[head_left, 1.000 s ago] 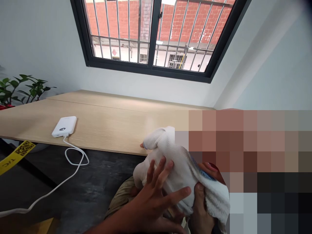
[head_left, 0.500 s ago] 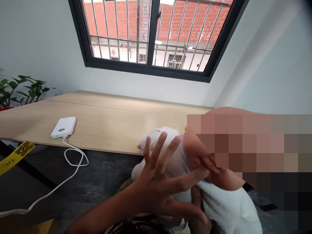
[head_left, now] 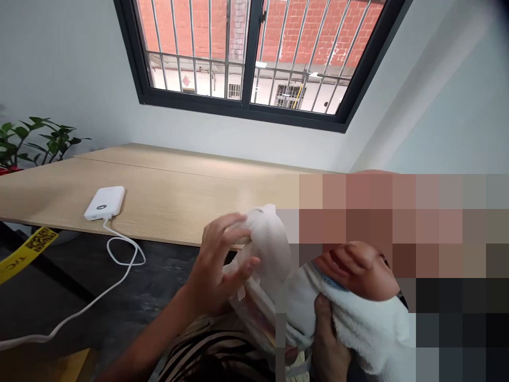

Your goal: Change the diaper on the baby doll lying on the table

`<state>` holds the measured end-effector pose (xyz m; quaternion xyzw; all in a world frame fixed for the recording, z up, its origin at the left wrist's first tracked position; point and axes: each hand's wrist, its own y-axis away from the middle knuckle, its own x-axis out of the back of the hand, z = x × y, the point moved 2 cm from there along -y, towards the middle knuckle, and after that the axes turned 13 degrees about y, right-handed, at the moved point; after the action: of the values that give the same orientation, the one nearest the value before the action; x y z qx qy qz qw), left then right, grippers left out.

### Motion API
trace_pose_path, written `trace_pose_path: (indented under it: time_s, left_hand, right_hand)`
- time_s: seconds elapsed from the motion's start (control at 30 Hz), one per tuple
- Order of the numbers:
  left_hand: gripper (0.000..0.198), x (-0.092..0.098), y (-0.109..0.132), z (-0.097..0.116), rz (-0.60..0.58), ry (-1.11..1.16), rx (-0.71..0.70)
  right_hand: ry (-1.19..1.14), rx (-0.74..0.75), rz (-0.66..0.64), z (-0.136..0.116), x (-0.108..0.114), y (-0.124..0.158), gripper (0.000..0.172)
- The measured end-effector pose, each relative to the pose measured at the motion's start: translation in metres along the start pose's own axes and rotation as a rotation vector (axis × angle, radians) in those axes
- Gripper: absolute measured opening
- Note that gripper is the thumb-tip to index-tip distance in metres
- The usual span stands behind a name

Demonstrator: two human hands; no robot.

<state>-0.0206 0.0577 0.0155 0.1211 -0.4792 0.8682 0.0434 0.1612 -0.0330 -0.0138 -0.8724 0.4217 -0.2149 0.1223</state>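
Note:
A doll-like figure dressed in white fleece clothing lies across my lap, much of it blurred out. My left hand pinches the white sleeve end near the desk's front edge, fingers curled around the fabric. My right hand grips the white clothing from below at the bottom of the view, thumb pressed up into the fleece.
A light wooden desk runs along the wall under a barred window. A white power bank lies near the desk's front edge, its white cable hanging to the dark floor. A green plant stands far left.
My left hand has left the figure's body, moved up and left, and closed on the white sleeve end. The figure has shifted slightly lower and right.

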Motion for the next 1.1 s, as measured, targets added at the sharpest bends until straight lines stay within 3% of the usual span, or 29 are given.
trace_pose_path:
  time_s: [0.1,0.17,0.33,0.47,0.63,0.9,1.0,1.1]
  left_hand:
    - [0.016,0.004,0.019,-0.02,-0.151,0.192,0.163]
    - [0.018,0.003,0.031,-0.03,-0.198,0.267,0.319]
    - [0.056,-0.006,0.043,-0.048,-0.269,0.578,0.64]
    - [0.079,-0.01,0.044,-0.058,-0.29,0.749,0.713]
    - [0.11,-0.014,0.043,-0.054,-0.269,0.751,0.798]
    - [0.111,-0.019,0.038,-0.027,-0.294,0.735,0.766]
    - [0.111,-0.018,0.042,-0.027,-0.285,0.758,0.785]
    - [0.113,-0.015,0.043,-0.029,-0.317,0.791,0.836]
  right_hand:
    - [-0.045,-0.181,0.053,0.029,-0.018,-0.012,0.097]
    - [-0.026,-0.277,0.053,0.045,-0.021,-0.015,0.106]
    - [-0.046,-0.266,-0.04,0.048,-0.016,-0.016,0.106]
    - [-0.031,-0.283,-0.152,0.044,-0.015,-0.025,0.107]
    - [-0.013,-0.296,-0.237,0.049,-0.007,-0.042,0.08]
    - [-0.288,-0.443,-0.306,0.065,-0.004,-0.038,0.078]
    - [-0.283,-0.397,-0.267,0.065,-0.009,-0.033,0.07]
    - [-0.222,-0.292,-0.109,0.063,-0.009,-0.034,0.075]
